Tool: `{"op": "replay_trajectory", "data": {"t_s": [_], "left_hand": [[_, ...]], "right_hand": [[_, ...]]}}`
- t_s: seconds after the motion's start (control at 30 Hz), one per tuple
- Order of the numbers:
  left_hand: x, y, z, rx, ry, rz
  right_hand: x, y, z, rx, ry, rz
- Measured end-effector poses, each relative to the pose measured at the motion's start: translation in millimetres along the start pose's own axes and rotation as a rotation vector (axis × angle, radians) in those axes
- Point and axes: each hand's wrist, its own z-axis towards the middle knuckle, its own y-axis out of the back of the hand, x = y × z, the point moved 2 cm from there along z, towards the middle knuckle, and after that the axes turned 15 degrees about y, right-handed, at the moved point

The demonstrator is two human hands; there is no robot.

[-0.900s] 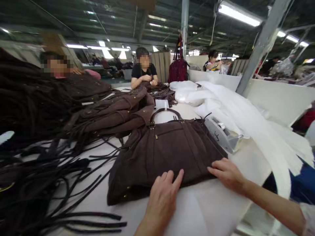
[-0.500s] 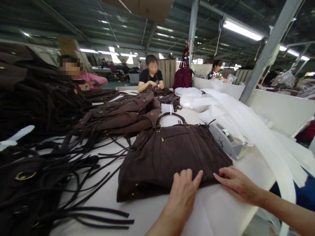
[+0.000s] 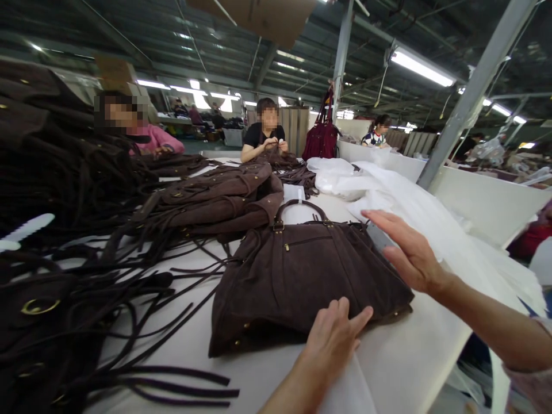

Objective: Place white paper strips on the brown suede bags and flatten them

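Observation:
A dark brown handbag lies on its side on the white table, its handle pointing away from me. It has a zipped pocket and small metal studs along the bottom. My left hand rests palm down on the bag's near bottom edge, index finger stretched out; the thumb is partly hidden. Over the bag's right end, my right hand is raised with fingers straight and thumb apart, holding nothing. Behind that hand, a grey tape dispenser is mostly covered from sight.
Brown bags with long straps are heaped at left and behind. White plastic sheeting covers the table's right side. A co-worker handles brown straps across the table; another person sits at left. A slanted metal post rises at right.
My right hand has left the bag's lower right corner and risen up and away over its right end. My left hand stays at the bottom edge, shifted slightly right in view.

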Motion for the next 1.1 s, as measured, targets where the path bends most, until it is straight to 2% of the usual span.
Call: {"op": "replay_trajectory", "data": {"t_s": [0.03,0.1,0.17,0.23,0.27,0.3,0.37,0.47,0.53,0.6,0.63,0.73,0.77,0.8,0.87,0.9,0.93,0.97,1.03,1.1], "left_hand": [[-1,-0.1,0,0.001,-0.002,-0.001],[-2,0.5,1,0.015,-0.015,-0.008],[-3,1.7,1,0.015,-0.031,-0.021],[-3,2.4,0,-0.011,-0.042,-0.034],[-2,2.1,-1,-0.027,-0.043,-0.037],[-1,1.1,-3,-0.042,-0.044,-0.036],[0,-2.1,-7,-0.064,-0.054,-0.032],[-2,-6.4,-12,-0.104,-0.065,-0.029],[-4,-4.7,-13,-0.118,-0.068,-0.037],[-2,4.0,-18,-0.11,-0.091,-0.052],[1,11.1,-23,-0.087,-0.121,-0.064],[23,39.8,-56,-0.018,-0.181,-0.164],[35,50.6,-71,-0.054,-0.123,-0.231],[51,61.1,-87,-0.16,0.024,-0.303],[87,76.1,-120,-0.463,0.475,-0.407],[103,78.4,-134,-0.568,0.681,-0.436],[116,77.0,-144,-0.596,0.821,-0.472],[125,72.7,-148,-0.559,0.902,-0.521],[131,60.6,-145,-0.417,0.94,-0.622],[127,51.7,-133,-0.361,0.942,-0.693]], "right_hand": [[1,-14,-14,-0.024,-0.009,-0.064],[-1,-51,-60,0.05,-0.078,-0.175],[-7,-89,-112,0.248,-0.126,-0.206],[-16,-111,-148,0.358,-0.151,-0.196],[-20,-115,-156,0.406,-0.162,-0.165],[-24,-114,-156,0.455,-0.178,-0.119],[-27,-104,-137,0.503,-0.248,-0.044],[-15,-84,-76,0.37,-0.268,0.043],[5,-84,-38,0.261,-0.135,0.265],[25,-99,-18,0.212,-0.053,0.57],[31,-111,-16,0.204,-0.06,0.691],[36,-147,-29,0.189,-0.166,0.848],[35,-156,-36,0.182,-0.188,0.837],[34,-162,-41,0.176,-0.186,0.802],[36,-165,-45,0.189,-0.106,0.69],[39,-164,-45,0.211,-0.033,0.633],[44,-161,-43,0.234,0.049,0.592],[49,-158,-40,0.257,0.122,0.571],[57,-153,-34,0.284,0.199,0.566],[63,-151,-25,0.275,0.193,0.587]]}}
